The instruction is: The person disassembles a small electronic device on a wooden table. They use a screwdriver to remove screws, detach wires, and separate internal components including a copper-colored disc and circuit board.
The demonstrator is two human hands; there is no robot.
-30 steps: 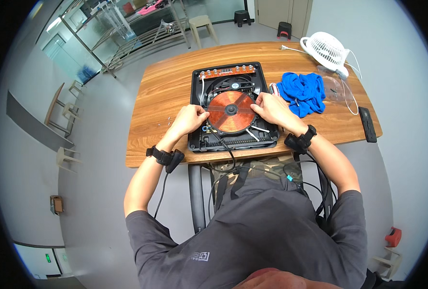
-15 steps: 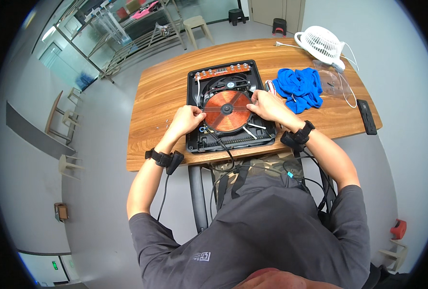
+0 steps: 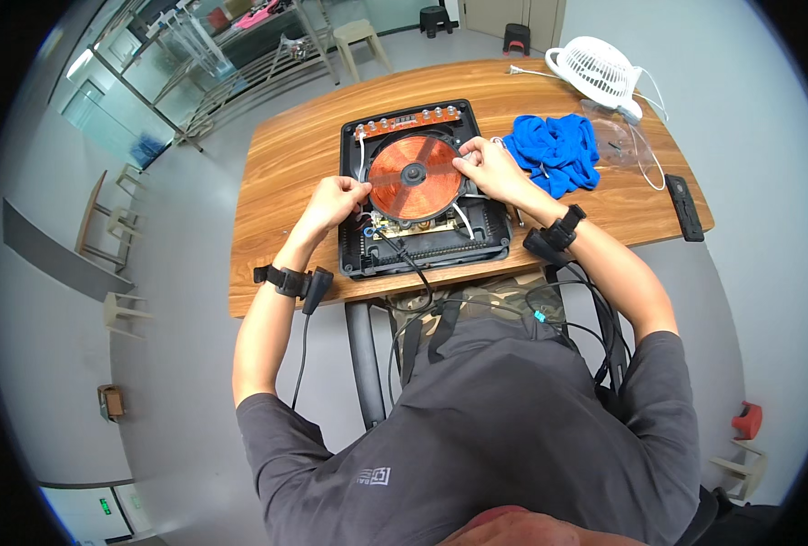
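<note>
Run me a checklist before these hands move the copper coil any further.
1. Left hand gripping the copper coil: ok, pinching its left edge.
2. Right hand gripping too: ok, at the right edge.
3. Black cord clear of the casing: not ok, it runs over the front edge.
4. White wire firmly connected: cannot tell.
5. Coil free of parts underneath: cannot tell, the coil hides them.
6. Blue cloth off the casing: ok, on the table to the right.

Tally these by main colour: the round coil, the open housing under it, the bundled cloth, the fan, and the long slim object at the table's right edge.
Black: 2 (open housing, long slim object)
Copper-red: 1 (round coil)
Blue: 1 (bundled cloth)
White: 1 (fan)
Total: 5
</note>
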